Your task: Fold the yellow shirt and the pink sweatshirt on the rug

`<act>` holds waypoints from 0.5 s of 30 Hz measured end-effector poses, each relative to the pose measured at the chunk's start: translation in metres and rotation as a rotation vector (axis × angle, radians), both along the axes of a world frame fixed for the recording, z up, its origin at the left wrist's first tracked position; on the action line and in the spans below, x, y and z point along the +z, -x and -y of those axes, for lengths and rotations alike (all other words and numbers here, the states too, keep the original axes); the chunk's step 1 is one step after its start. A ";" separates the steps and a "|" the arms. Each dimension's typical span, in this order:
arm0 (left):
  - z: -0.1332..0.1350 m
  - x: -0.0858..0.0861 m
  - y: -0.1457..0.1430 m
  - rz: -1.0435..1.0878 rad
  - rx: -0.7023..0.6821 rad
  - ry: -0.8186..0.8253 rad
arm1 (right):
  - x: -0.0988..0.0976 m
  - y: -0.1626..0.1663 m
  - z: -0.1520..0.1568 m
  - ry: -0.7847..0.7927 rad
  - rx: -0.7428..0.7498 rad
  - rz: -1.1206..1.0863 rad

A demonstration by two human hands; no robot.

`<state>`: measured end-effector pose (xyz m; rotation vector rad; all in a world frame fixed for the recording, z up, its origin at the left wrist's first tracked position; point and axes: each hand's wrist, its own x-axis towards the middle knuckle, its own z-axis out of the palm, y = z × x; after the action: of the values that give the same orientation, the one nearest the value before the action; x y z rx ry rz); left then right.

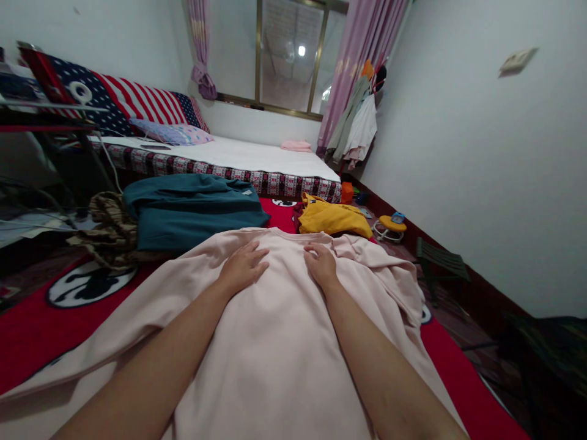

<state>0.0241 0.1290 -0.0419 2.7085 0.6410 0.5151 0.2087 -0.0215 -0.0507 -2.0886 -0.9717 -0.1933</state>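
Observation:
A pale pink shirt [275,342] lies spread flat on a red blanket [27,336], its collar pointing away from me. My left hand [243,266] rests palm down on the shirt just below the collar, fingers apart. My right hand [321,264] presses on the shirt by the collar's right side, its fingers curled onto the fabric. Whether it pinches the cloth I cannot tell. The shirt's right sleeve is bunched in folds beside my right hand.
A teal garment [192,211] and a striped brown cloth [112,226] lie at the left beyond the shirt. A yellow garment [332,220] lies at the right. A mattress [257,160] stands behind, a dark folding stool [440,260] by the right wall.

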 end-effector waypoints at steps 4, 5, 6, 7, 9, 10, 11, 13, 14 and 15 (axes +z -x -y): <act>-0.001 -0.001 0.000 0.009 -0.005 -0.004 | 0.000 0.000 0.000 0.001 0.005 0.005; -0.001 -0.002 0.000 0.010 -0.010 -0.007 | -0.001 -0.001 0.000 0.002 0.006 0.005; -0.002 -0.002 0.000 0.010 -0.012 -0.011 | -0.001 -0.001 0.000 0.003 0.006 0.006; -0.002 -0.003 -0.001 0.008 -0.014 -0.015 | -0.001 -0.001 0.000 0.003 0.005 0.006; -0.003 -0.004 -0.001 -0.001 -0.014 -0.021 | -0.001 -0.001 0.000 0.004 0.003 0.006; -0.003 -0.004 -0.001 -0.006 -0.015 -0.022 | -0.001 -0.001 0.000 0.005 0.002 0.006; -0.003 -0.004 -0.001 -0.009 -0.016 -0.024 | -0.001 -0.001 0.000 0.007 0.001 0.006; -0.003 -0.004 -0.001 -0.010 -0.016 -0.030 | -0.001 -0.001 0.000 0.012 -0.002 0.003; -0.003 -0.004 -0.001 -0.009 -0.014 -0.031 | -0.001 -0.001 0.000 0.014 -0.002 0.002; -0.003 -0.004 -0.001 -0.009 -0.012 -0.032 | -0.001 -0.001 0.000 0.016 -0.004 0.001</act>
<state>0.0252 0.1322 -0.0458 2.7440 0.6244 0.5145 0.2094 -0.0213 -0.0513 -2.1052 -0.9729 -0.1897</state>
